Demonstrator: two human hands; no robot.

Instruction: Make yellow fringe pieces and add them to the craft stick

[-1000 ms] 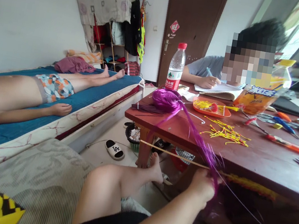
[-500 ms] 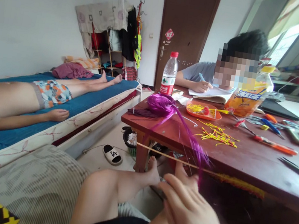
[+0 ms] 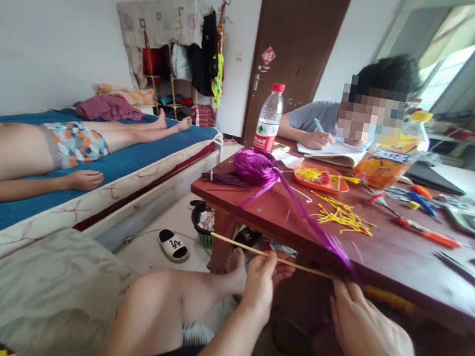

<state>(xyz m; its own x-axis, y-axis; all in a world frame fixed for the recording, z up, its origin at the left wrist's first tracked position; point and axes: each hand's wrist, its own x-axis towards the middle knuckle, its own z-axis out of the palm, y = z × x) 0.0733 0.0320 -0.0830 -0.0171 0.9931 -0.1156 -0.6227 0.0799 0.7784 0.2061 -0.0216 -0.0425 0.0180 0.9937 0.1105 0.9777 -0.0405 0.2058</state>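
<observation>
My left hand (image 3: 261, 285) pinches a thin wooden stick (image 3: 231, 241) that lies nearly level below the table's front edge. The stick's left end sticks out free. At its right end my right hand (image 3: 375, 335) has its fingers closed over it, back of the hand toward me; the thumb is hidden. Purple thread (image 3: 317, 218) trails from a loose hank (image 3: 255, 167) on the table corner down to the right fingers. Behind the right hand a yellow fuzzy strip (image 3: 390, 299) shows in part, and I cannot tell whether it joins the stick.
The red-brown table (image 3: 278, 209) bears short yellow pieces (image 3: 343, 214), an orange tray (image 3: 321, 185), a water bottle (image 3: 269, 119), a tea bottle (image 3: 389, 158), a cutter (image 3: 429, 232) and scissors (image 3: 471, 278). Someone writes in a notebook (image 3: 337, 150). Another person lies on the bed (image 3: 145, 153).
My left hand has come into clear view on the stick, from behind the right hand. My right hand has moved right along the stick, and the purple strands have swung right with it.
</observation>
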